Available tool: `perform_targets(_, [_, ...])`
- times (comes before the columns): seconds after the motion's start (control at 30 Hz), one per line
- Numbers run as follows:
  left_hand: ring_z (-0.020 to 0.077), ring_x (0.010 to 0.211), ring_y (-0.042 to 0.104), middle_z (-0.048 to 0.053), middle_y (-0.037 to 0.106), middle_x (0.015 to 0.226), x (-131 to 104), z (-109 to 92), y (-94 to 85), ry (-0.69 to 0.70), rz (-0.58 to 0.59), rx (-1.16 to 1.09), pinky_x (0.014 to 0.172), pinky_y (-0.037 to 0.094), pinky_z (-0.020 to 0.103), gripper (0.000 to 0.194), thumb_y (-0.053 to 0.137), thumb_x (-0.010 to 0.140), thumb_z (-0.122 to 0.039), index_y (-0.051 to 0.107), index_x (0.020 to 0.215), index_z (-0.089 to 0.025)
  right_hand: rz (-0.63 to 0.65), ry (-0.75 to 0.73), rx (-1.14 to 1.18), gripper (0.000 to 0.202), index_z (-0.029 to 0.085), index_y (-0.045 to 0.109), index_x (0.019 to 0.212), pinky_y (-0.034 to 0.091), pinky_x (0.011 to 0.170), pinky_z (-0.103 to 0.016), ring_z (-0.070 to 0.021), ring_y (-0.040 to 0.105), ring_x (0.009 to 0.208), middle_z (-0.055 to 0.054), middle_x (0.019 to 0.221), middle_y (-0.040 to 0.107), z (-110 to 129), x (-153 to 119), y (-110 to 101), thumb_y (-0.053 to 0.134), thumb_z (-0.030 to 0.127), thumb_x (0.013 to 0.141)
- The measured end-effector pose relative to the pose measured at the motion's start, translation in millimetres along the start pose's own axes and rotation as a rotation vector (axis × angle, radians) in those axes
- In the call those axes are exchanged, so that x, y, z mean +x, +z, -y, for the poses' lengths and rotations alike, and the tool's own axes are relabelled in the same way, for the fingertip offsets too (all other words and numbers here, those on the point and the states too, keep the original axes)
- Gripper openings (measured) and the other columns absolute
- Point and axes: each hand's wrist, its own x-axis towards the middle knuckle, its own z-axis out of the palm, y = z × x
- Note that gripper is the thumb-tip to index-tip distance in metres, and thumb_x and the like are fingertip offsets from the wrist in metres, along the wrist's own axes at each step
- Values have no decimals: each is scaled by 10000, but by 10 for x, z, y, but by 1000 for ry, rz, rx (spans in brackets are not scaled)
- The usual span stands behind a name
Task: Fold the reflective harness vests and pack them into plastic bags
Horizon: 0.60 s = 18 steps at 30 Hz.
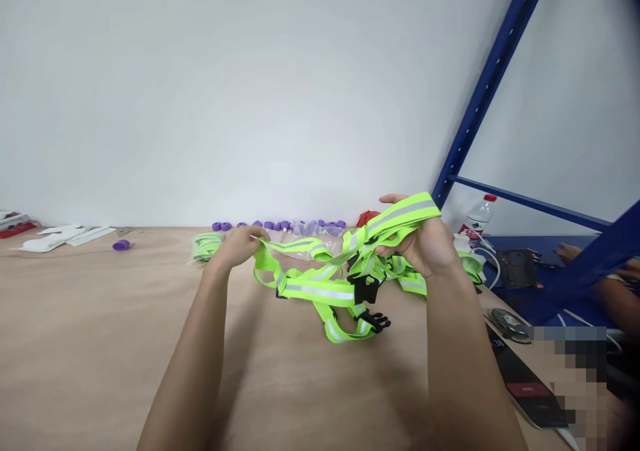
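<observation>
"Between the two hands, what hangs there?"

"A yellow-green strap (315, 292) with black buckles (366, 290). The left hand (243, 243) pinches one stretch; the right hand (433, 241) grips folded layers."

"Anything in the way?"

"Beyond them, the strap partly covers clear plastic (327, 239) near purple pieces (269, 225). A bagged bundle (207, 246) sits just left of the left hand; a bottle (479, 218) stands right of the right."

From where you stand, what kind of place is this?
Probably a small workshop or packing area: a brown-covered worktable, a blue metal rack frame, and a packed green strap bundle.
</observation>
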Motion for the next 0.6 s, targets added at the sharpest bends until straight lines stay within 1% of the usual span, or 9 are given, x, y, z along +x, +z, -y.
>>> perform_targets(0.07, [280,890,701,65,767,945,-17,-38,36,21,161,-9,722,527,315,288,611,677,-276,765,915,-222,24,-22,38,424,222,659,1017,579,469,-345,-215,677,529,-13,636,681,1,-4,60,607,603,840])
perform_targets(0.1, [296,958,704,75,767,1034,-33,-74,54,35,232,-27,751,538,320,310,677,673,-315,768,958,-231,40,-34,55,442,220,668,1006,584,493,-352,-219,677,551,-13,625,670,3,-5,88,595,625,842])
perform_targets(0.17, [318,1104,674,97,724,1216,-78,-194,98,94,351,-92,838,547,342,445,768,678,-401,747,1093,-243,79,-52,68,501,214,685,976,584,526,-363,-226,667,577,-11,577,630,12,-9,142,561,682,848])
perform_targets(0.2, [319,1160,651,105,694,1278,-106,-279,124,145,382,-135,884,542,355,494,777,703,-438,724,1155,-246,101,-57,67,533,210,694,962,580,534,-366,-231,660,583,-7,548,601,17,-13,167,545,709,849])
perform_targets(0.27, [299,1210,625,104,664,1321,-170,-487,185,275,406,-224,947,529,373,500,745,780,-477,685,1224,-255,134,-61,58,596,206,706,932,569,538,-368,-239,648,586,4,494,534,28,-27,214,513,763,841])
perform_targets(0.37, [264,1166,646,85,689,1259,-266,-796,267,439,429,-331,960,529,373,396,689,864,-458,683,1209,-264,139,-67,56,674,209,714,883,551,522,-364,-244,629,572,15,448,450,38,-47,265,461,831,818])
perform_targets(0.43, [255,1110,673,76,718,1184,-309,-923,302,511,475,-397,951,537,383,304,645,910,-435,701,1150,-256,132,-72,60,700,210,713,858,543,516,-361,-244,619,561,16,438,431,35,-50,277,435,852,811])
perform_targets(0.53, [246,1000,717,96,748,1058,-325,-955,336,532,623,-527,905,559,392,277,565,968,-439,693,1069,-216,116,-91,88,677,212,707,827,539,522,-345,-227,610,546,9,454,467,20,-44,272,463,843,810])
perform_targets(0.6, [236,856,744,113,756,964,-316,-919,366,477,708,-618,814,581,386,322,556,974,-454,640,1144,-193,106,-84,138,649,213,702,810,535,526,-335,-211,601,531,9,470,487,12,-47,276,483,824,818])
